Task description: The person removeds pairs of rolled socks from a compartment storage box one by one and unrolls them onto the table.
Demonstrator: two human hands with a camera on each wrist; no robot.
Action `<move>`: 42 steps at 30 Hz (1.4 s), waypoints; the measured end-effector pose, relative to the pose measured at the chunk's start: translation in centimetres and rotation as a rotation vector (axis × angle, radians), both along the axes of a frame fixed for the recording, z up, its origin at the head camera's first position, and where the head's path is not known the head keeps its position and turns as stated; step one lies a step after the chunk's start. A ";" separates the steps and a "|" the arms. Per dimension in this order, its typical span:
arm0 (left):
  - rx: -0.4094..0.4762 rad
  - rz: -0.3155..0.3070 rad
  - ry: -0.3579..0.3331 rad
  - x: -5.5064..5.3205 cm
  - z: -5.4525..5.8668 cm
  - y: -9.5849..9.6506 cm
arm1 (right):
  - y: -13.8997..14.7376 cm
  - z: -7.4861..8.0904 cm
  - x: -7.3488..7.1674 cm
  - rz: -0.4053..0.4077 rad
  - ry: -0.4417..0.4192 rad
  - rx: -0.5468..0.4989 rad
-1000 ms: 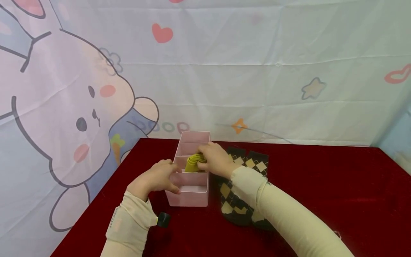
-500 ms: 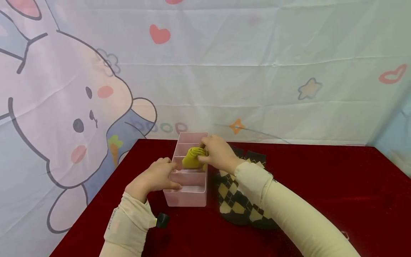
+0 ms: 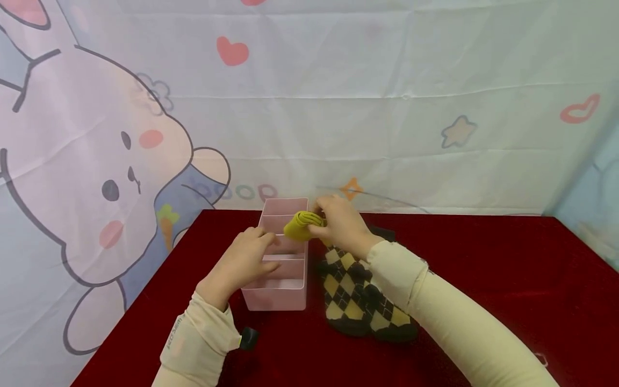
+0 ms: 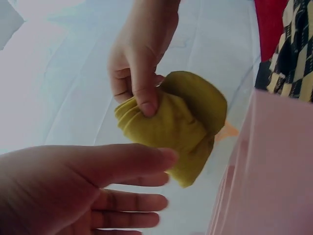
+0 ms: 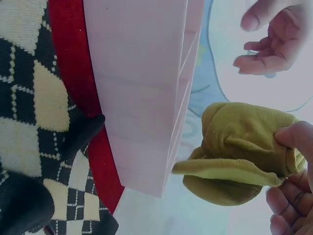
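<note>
In the head view my right hand [image 3: 343, 226] pinches a folded yellow sock [image 3: 300, 226] between thumb and fingers, above the right side of a pink divided box [image 3: 275, 300]. The sock is a layered bundle with a loose flap, seen clear of the box in the right wrist view [image 5: 239, 132]. My left hand [image 3: 246, 260] hovers over the box's left side, thumb and fingers apart, holding nothing. From the left wrist camera, the left thumb [image 4: 132, 159] overlaps the sock's lower edge in view; contact cannot be told.
A pair of black and tan argyle socks [image 3: 345, 290] lies flat just right of the box, partly under my right forearm. Dark red cloth [image 3: 464, 279] covers the table. A printed curtain [image 3: 367, 107] hangs behind the table's far edge.
My right hand has lifted the yellow sock up out of a middle compartment and slightly right. My left hand has come up off the box's edge, its fingers more spread.
</note>
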State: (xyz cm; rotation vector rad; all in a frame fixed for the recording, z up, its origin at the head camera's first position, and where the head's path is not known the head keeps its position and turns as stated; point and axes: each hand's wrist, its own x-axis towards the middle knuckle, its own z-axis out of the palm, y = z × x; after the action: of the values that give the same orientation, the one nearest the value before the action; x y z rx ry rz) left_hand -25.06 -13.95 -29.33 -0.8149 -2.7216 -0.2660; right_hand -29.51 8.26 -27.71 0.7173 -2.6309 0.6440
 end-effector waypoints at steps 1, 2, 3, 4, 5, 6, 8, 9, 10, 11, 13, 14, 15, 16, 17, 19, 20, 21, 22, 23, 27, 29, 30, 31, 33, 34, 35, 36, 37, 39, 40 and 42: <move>0.009 -0.008 0.036 0.0 -0.1 0.3 | 0.2 0.0 0.1 -0.003 0.002 -0.005; 0.017 -0.017 0.073 0.0 -0.2 0.5 | 0.4 0.0 0.2 -0.007 0.004 -0.008; 0.028 -0.025 0.105 0.0 -0.3 0.8 | 0.6 0.0 0.3 -0.011 0.002 -0.014; 0.036 -0.034 0.139 0.0 -0.4 1.0 | 0.8 -0.1 0.4 -0.014 0.002 -0.016; 0.043 -0.042 0.174 0.0 -0.5 1.2 | 1.0 -0.2 0.5 -0.015 0.001 -0.017; 0.051 -0.048 0.203 0.0 -0.7 1.5 | 1.2 -0.2 0.7 -0.018 -0.002 -0.018; 0.062 -0.056 0.256 -0.1 -1.0 1.9 | 1.5 -0.4 0.9 -0.020 -0.004 -0.018; 0.067 -0.056 0.278 -0.1 -1.1 2.1 | 1.7 -0.5 1.1 -0.021 -0.004 -0.018; 0.073 -0.056 0.295 -0.1 -1.3 2.4 | 1.9 -0.5 1.2 -0.024 -0.001 -0.019; 0.080 -0.056 0.307 -0.1 -1.4 2.6 | 2.1 -0.6 1.3 -0.027 0.002 -0.021; 0.090 -0.055 0.330 -0.2 -1.7 3.1 | 2.6 -0.7 1.6 -0.035 0.010 -0.026; 0.093 -0.056 0.340 -0.2 -1.8 3.4 | 2.8 -0.8 1.8 -0.041 0.014 -0.029; 0.098 -0.058 0.350 -0.2 -1.9 3.6 | 3.1 -0.9 1.9 -0.047 0.017 -0.031; 0.104 -0.062 0.362 -0.2 -2.1 3.9 | 3.3 -1.0 2.0 -0.052 0.020 -0.033; 0.107 -0.067 0.378 -0.2 -2.2 4.1 | 3.5 -1.2 2.2 -0.057 0.020 -0.034; 0.118 -0.081 0.410 -0.2 -2.5 4.5 | 3.8 -1.4 2.4 -0.066 0.019 -0.034; 0.126 -0.091 0.426 -0.1 -2.6 4.7 | 4.0 -1.6 2.6 -0.073 0.018 -0.032; 0.135 -0.100 0.440 -0.1 -2.7 4.9 | 4.2 -1.7 2.7 -0.076 0.016 -0.031; 0.141 -0.109 0.452 0.0 -2.8 5.0 | 4.3 -1.8 2.9 -0.079 0.014 -0.031; 0.147 -0.117 0.463 0.1 -2.9 5.2 | 4.4 -1.9 3.0 -0.085 0.010 -0.031; 0.164 -0.138 0.477 0.3 -3.2 5.8 | 4.9 -2.2 3.8 -0.106 -0.003 -0.030; 0.171 -0.154 0.482 0.4 -3.4 6.0 | 5.2 -2.3 4.2 -0.121 -0.010 -0.027; 0.175 -0.163 0.486 0.4 -3.5 6.1 | 5.3 -2.4 4.4 -0.126 -0.012 -0.025; 0.177 -0.173 0.490 0.4 -3.6 6.3 | 5.5 -2.5 4.6 -0.132 -0.014 -0.022; 0.181 -0.193 0.503 0.5 -3.8 6.5 | 5.7 -2.7 4.9 -0.143 -0.022 -0.019; 0.186 -0.203 0.506 0.5 -3.9 6.6 | 5.9 -2.8 5.1 -0.147 -0.023 -0.018; 0.187 -0.210 0.508 0.6 -4.0 6.8 | 6.0 -2.9 5.2 -0.149 -0.027 -0.018; 0.189 -0.217 0.509 0.6 -4.1 6.9 | 6.2 -3.0 5.4 -0.152 -0.032 -0.020; 0.189 -0.223 0.509 0.6 -4.2 7.1 | 6.4 -3.1 5.5 -0.155 -0.038 -0.023; 0.190 -0.238 0.509 0.7 -4.5 7.4 | 6.9 -3.2 5.9 -0.164 -0.048 -0.031; 0.190 -0.248 0.510 0.8 -4.6 7.6 | 7.1 -3.3 6.1 -0.170 -0.056 -0.036; 0.189 -0.264 0.514 0.9 -4.7 8.0 | 7.6 -3.3 6.5 -0.181 -0.072 -0.047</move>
State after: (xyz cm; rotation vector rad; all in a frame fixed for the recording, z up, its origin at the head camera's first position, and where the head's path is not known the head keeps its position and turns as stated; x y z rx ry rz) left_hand -24.20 -5.98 -34.05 -1.0227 -2.0813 -0.3122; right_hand -23.03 15.82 -31.05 0.4438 -2.6959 0.6871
